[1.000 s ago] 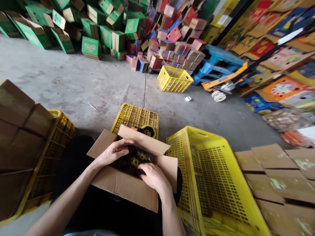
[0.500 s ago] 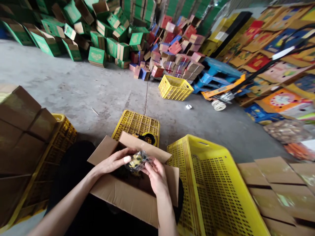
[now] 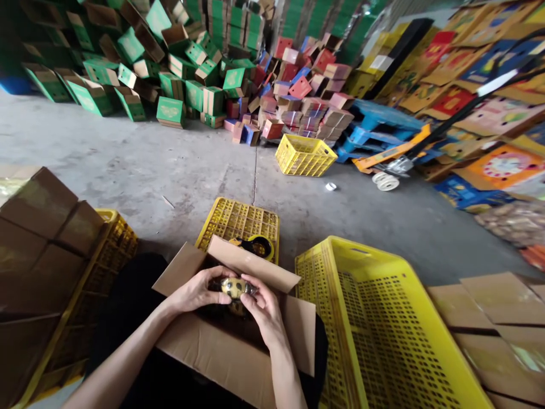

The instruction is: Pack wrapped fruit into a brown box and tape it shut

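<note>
Between my two hands is a small yellow item with dark spots in clear plastic wrap point(image 3: 232, 288); its exact kind I cannot make out. My left hand point(image 3: 199, 291) grips its left end with thumb and fingers. On the right end, my right hand point(image 3: 263, 304) pinches the wrap. Both hands are over an open cardboard box point(image 3: 213, 346) with its flaps folded out, resting on my lap. Inside the box, partly hidden beneath the item, another yellow, dark-spotted piece point(image 3: 237, 308) shows.
A tape dispenser point(image 3: 260, 247) lies on an upturned yellow crate point(image 3: 238, 220) beyond the box. To the right stands a large yellow crate point(image 3: 383, 295) beside closed cartons point(image 3: 489, 329). Stacked cartons point(image 3: 38, 244) are at left. A pallet jack point(image 3: 395, 156) stands farther back.
The wrapped item has turned and sits lower, its spotted face now smoother and more visible. My hands have drawn closer together around it. The view has shifted slightly.
</note>
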`<move>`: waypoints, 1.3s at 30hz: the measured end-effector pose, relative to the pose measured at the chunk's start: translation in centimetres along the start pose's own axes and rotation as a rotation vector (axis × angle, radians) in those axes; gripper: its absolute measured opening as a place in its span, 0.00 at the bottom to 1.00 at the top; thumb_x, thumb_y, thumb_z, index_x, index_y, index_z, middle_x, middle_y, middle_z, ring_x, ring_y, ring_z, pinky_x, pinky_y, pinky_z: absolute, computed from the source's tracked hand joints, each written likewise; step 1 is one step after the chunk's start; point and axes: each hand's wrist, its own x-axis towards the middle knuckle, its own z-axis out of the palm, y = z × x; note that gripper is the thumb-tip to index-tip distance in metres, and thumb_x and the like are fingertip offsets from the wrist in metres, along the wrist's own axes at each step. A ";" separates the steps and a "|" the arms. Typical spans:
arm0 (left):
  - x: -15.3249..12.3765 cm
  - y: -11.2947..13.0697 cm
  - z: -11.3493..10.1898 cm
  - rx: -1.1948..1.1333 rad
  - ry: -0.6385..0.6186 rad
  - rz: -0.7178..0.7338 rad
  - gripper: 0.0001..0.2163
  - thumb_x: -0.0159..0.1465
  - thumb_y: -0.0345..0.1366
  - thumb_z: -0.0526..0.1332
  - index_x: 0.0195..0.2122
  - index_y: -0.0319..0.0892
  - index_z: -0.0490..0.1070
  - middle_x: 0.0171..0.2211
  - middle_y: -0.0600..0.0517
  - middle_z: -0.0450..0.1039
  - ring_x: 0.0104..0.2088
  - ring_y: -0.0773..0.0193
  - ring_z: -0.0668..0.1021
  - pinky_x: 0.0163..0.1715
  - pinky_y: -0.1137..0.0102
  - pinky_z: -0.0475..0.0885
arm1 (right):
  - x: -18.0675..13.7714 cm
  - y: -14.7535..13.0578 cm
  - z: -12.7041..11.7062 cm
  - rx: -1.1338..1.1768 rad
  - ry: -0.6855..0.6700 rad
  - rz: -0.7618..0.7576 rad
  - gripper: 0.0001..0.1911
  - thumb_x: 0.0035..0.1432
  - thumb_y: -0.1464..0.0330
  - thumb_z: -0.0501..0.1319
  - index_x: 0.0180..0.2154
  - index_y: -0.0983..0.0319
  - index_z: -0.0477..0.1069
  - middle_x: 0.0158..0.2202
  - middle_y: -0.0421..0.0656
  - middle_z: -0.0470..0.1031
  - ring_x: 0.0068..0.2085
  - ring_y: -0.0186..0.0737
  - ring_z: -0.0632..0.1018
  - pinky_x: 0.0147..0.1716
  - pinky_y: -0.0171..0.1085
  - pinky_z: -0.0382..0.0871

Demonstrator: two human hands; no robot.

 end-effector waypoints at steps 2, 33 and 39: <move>0.0 -0.2 0.1 -0.025 0.000 0.004 0.28 0.62 0.46 0.75 0.59 0.41 0.71 0.54 0.44 0.76 0.54 0.49 0.78 0.56 0.58 0.72 | 0.0 0.1 0.1 -0.013 0.023 -0.007 0.21 0.57 0.58 0.75 0.52 0.53 0.81 0.55 0.45 0.81 0.57 0.53 0.80 0.60 0.51 0.74; -0.1 -1.5 0.0 -0.066 0.105 0.118 0.25 0.63 0.39 0.74 0.58 0.45 0.67 0.55 0.46 0.72 0.54 0.53 0.75 0.55 0.61 0.68 | 0.3 2.7 -0.8 -0.104 0.292 -0.167 0.30 0.60 0.52 0.71 0.59 0.58 0.75 0.56 0.54 0.80 0.54 0.54 0.82 0.51 0.51 0.82; -0.5 -1.1 0.1 -0.074 0.044 0.092 0.32 0.62 0.40 0.74 0.64 0.47 0.63 0.61 0.42 0.68 0.60 0.48 0.73 0.61 0.55 0.67 | 0.2 2.9 -0.1 -0.019 0.043 0.005 0.31 0.56 0.53 0.75 0.56 0.59 0.75 0.54 0.51 0.82 0.51 0.57 0.85 0.50 0.54 0.83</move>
